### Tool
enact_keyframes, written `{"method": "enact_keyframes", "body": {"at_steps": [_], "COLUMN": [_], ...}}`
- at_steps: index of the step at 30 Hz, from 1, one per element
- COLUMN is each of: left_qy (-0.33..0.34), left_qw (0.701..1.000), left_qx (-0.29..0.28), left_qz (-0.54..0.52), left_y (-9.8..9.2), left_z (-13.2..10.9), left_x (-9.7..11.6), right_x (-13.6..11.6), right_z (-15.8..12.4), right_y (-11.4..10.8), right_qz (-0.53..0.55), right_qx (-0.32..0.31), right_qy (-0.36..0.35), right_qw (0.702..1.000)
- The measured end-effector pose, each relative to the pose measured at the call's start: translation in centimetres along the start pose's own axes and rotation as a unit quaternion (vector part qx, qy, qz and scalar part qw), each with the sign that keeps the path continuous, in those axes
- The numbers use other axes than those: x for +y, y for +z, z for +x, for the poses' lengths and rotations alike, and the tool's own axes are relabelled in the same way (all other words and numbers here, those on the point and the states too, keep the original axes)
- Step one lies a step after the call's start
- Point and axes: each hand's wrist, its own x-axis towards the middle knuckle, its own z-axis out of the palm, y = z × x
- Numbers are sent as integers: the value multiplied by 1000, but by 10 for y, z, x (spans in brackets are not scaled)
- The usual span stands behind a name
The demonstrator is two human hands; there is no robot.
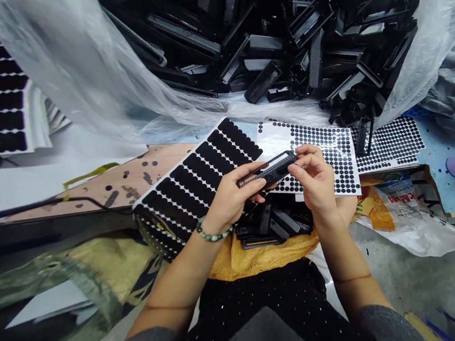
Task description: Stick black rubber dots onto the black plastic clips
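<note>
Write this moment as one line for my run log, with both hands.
left hand: grips black carbon-pattern plastic part | right hand: pinches its end | nearby: sheets of black adhesive dots; pile of black parts

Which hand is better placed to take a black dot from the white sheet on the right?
Right, I think: the right hand is beside the white sheet and only pinches the black plastic piece, while the left hand grips that piece more fully.

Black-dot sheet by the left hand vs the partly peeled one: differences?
The full white-backed sheet of round black dots has unbroken rows; the partly peeled white-backed dot sheet shows a bare patch at its upper left. The full sheet sits slanted, the peeled one squarer. Both carry round black dots on white backing.
</note>
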Motion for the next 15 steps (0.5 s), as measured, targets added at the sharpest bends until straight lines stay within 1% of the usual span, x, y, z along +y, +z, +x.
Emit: {"method": "enact_keyframes", "body": {"at_steps": [5,9,12,15], "left_qy": [7,13,19,31], "left_qw": [1000,1000,1000,999], "left_qx": [2,0,10,18], "left_qz": [13,24,11,-5], "left_y": [0,-1,0,4], "left_z": [-2,-2,-3,-5], "left_x": [-1,-2,-5,-9], "right_x": [2,4,6,7], "right_z": [-1,-1,-2,-7], "right_y": [2,2,4,7], "right_qz": [-2,-28,-76,-168], "right_qx": [3,9,29,76], "right_qy": [-3,-28,-74,-149], "right_qw": [1000,999,994,971]}}
